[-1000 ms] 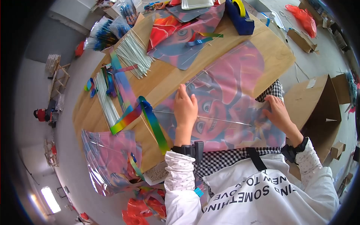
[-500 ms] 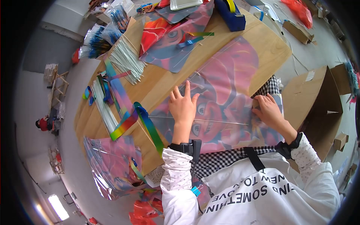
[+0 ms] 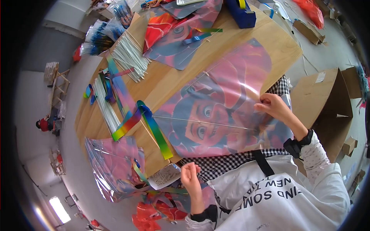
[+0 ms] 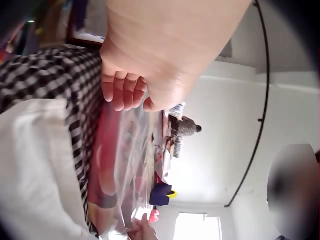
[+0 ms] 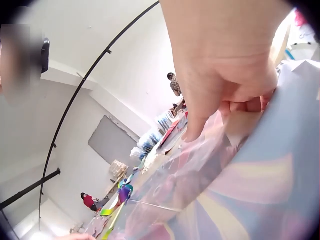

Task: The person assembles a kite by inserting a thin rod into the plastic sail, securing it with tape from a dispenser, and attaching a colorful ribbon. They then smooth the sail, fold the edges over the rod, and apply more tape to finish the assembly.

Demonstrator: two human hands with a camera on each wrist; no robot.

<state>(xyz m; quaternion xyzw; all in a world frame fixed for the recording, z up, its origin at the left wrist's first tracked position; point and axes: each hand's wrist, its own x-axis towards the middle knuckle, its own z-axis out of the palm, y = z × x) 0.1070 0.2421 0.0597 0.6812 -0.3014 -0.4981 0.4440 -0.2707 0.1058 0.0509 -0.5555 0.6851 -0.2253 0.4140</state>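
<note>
A kite (image 3: 216, 104) of thin film, printed with a cartoon face, lies over the table edge and the person's lap, a slender rod across it. On its right side, the right hand (image 3: 275, 106) pinches the film's edge between thumb and curled fingers. In the right wrist view, the film (image 5: 250, 185) passes beneath those fingers. The left hand (image 3: 190, 179) hangs off the kite's near edge with loosely bent fingers, nothing in them. Beside it stands a small white tray (image 3: 177, 169) of little pale pieces. A rainbow ribbon (image 3: 158, 134) lies at the kite's left tip.
Bundles of white rods (image 3: 131, 57) lie on the wooden table (image 3: 154, 90). More printed kites (image 3: 173, 52) and a blue tape dispenser (image 3: 243, 15) are at the far side. Folded kites (image 3: 115, 165) hang over the left edge. A cardboard box (image 3: 316, 96) stands at right.
The left hand has left the kite's face and come back toward the body, beside the white tray. The right hand has shifted slightly up along the kite's edge.
</note>
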